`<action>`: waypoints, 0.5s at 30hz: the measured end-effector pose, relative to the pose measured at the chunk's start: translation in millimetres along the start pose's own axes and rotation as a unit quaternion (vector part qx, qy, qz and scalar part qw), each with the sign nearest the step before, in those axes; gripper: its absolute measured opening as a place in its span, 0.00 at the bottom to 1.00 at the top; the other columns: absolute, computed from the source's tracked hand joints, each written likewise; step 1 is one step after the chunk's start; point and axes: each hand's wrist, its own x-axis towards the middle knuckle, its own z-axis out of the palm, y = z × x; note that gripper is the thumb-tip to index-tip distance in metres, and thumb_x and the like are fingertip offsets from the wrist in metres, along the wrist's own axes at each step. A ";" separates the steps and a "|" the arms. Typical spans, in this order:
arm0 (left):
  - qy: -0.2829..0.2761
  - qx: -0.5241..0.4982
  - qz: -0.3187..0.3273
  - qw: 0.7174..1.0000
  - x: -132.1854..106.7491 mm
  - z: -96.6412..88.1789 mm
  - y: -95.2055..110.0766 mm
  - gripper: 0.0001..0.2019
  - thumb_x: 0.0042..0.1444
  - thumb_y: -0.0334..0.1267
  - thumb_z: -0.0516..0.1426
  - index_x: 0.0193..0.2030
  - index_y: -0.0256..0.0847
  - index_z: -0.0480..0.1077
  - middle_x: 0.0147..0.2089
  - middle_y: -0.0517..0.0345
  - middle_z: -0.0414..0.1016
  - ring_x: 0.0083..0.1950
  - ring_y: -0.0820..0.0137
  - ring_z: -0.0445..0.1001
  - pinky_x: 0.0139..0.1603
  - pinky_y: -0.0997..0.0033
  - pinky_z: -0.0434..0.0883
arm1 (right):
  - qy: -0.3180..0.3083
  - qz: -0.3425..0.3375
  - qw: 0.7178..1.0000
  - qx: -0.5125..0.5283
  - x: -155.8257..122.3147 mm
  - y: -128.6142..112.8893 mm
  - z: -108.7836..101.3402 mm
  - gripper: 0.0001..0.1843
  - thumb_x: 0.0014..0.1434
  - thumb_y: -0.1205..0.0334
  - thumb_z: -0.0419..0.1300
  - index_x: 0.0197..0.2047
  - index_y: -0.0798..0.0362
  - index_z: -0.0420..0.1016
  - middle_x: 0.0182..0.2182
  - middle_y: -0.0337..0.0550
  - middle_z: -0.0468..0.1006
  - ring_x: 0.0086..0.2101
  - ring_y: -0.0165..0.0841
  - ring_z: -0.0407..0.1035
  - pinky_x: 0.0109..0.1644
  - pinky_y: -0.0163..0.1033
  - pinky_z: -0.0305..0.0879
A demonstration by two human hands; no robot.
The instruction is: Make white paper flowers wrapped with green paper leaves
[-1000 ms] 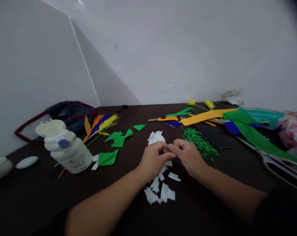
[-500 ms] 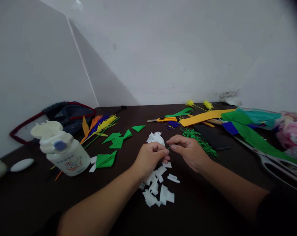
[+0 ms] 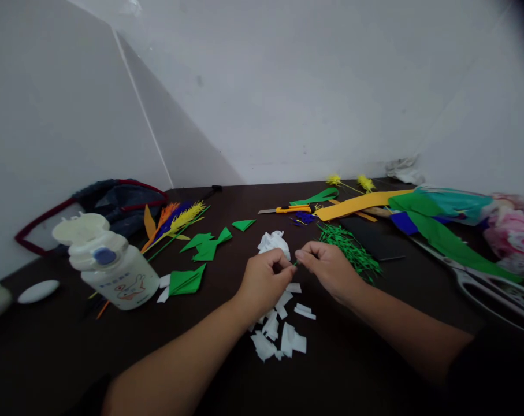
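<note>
While they meet at the middle of the frame, my left hand (image 3: 264, 277) and right hand (image 3: 326, 268) each have thumb and forefinger pressed together on a green sliver (image 3: 294, 263). It is held just above the surface (image 3: 374, 352), in front of the white wad (image 3: 274, 241) and above the white scraps (image 3: 283, 338) strewn under my wrists. The sliver is too small for me to tell whether anything is joined to it yet. Some pieces look finished: feathery stems (image 3: 177, 218) in orange, blue and yellow lie at centre left, and two yellow tufts (image 3: 350, 182) lie further back, right of centre. The green triangles (image 3: 207, 247) are cut but lie loose near the stems, attached to nothing. The green shreds (image 3: 350, 251) just beside my right hand make a full heap, so I judge most of that material unused. The glue bottle (image 3: 114, 268) sits at the left, while the cutter (image 3: 287, 210) and scissors (image 3: 495, 286) lie well apart from my hands.
</note>
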 end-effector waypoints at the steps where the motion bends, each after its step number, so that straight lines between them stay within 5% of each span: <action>1: -0.004 -0.006 -0.015 1.000 0.8 -0.4 -0.6 0.08 0.46 0.34 0.55 0.19 0.37 0.63 0.19 0.63 0.65 0.23 0.76 0.61 0.25 0.77 0.58 | 0.003 0.008 1.000 0.007 1.1 0.2 -1.7 0.13 0.53 0.57 0.53 0.21 0.54 0.66 0.17 0.36 0.65 0.21 0.28 0.59 0.25 0.35 0.56; 4: -0.009 -0.033 -0.050 0.998 3.2 -1.2 -2.9 0.07 0.46 0.34 0.55 0.20 0.37 0.63 0.19 0.62 0.67 0.22 0.76 0.62 0.24 0.77 0.58 | 0.001 -0.039 0.999 -0.005 3.6 0.2 -10.4 0.12 0.55 0.57 0.51 0.31 0.54 0.72 0.24 0.41 0.72 0.25 0.30 0.65 0.29 0.37 0.62; 7: -0.020 -0.052 -0.060 0.997 3.6 -1.4 -4.8 0.07 0.45 0.34 0.55 0.20 0.37 0.63 0.18 0.62 0.67 0.21 0.76 0.62 0.23 0.77 0.58 | -0.024 -0.191 0.976 -0.098 3.2 1.7 -17.9 0.12 0.52 0.64 0.54 0.40 0.52 0.72 0.35 0.44 0.73 0.32 0.31 0.67 0.36 0.39 0.64; 10: -0.040 -0.075 -0.065 0.994 2.9 -0.9 -6.2 0.08 0.46 0.35 0.55 0.20 0.37 0.63 0.18 0.62 0.67 0.20 0.76 0.62 0.22 0.77 0.58 | -0.013 -0.308 0.931 -0.194 1.6 6.0 -18.6 0.12 0.51 0.69 0.54 0.39 0.51 0.73 0.35 0.44 0.72 0.35 0.32 0.66 0.40 0.40 0.64; 15: -0.056 -0.106 -0.079 0.990 3.1 -0.2 -7.1 0.07 0.46 0.35 0.55 0.21 0.37 0.62 0.17 0.61 0.67 0.20 0.76 0.62 0.21 0.78 0.57 | 0.010 -0.358 0.895 -0.267 0.3 9.9 -14.5 0.09 0.52 0.72 0.53 0.33 0.54 0.71 0.30 0.44 0.73 0.34 0.33 0.65 0.39 0.40 0.63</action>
